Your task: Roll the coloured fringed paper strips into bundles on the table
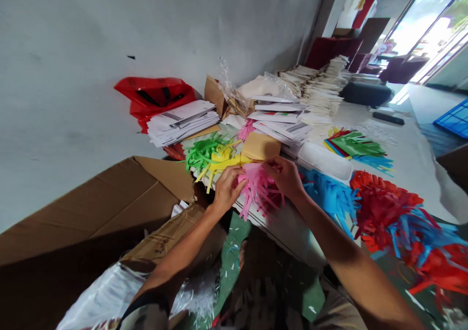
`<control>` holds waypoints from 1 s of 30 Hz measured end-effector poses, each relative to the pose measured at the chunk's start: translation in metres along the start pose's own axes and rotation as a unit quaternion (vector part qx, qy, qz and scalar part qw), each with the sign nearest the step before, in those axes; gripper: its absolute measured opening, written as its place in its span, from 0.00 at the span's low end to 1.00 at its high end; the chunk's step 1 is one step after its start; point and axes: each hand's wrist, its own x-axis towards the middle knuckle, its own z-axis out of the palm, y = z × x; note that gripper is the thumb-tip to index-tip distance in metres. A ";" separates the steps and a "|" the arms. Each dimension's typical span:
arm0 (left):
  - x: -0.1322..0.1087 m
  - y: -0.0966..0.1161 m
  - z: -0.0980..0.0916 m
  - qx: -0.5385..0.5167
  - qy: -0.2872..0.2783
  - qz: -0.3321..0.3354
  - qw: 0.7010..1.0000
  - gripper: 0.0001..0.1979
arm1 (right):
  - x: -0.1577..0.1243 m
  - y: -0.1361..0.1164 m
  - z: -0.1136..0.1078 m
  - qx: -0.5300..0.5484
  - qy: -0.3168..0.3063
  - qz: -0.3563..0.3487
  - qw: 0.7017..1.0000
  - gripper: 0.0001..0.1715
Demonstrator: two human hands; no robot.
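Note:
A piece of pink fringed paper hangs over the table's front edge between my hands. My left hand pinches its left side. At its upper right, the fingers of my right hand are closed on the same paper. Darker red strips show beneath the pink ones. Just behind lie yellow fringed paper and green fringed paper, left of a tan rectangular pad. Right of my right hand sits a white plastic tray, with blue fringed paper in front of it.
Red fringed paper spreads along the right front edge. Stacks of white envelopes and a red plastic bag stand by the wall. A large open cardboard box fills the left. Tall paper stacks and a black case are farther back.

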 end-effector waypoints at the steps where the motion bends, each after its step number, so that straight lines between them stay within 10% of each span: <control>1: 0.001 -0.001 -0.001 0.013 -0.005 0.011 1.000 0.08 | -0.001 -0.001 0.001 -0.003 -0.006 -0.005 1.000 0.12; 14: 0.034 -0.007 -0.030 0.081 -0.122 0.088 0.985 0.13 | 0.006 -0.005 -0.001 -0.070 -0.002 -0.028 0.997 0.08; 30: 0.039 -0.010 -0.026 0.063 -0.112 0.058 0.990 0.15 | 0.008 0.007 -0.001 0.002 0.040 0.004 0.999 0.11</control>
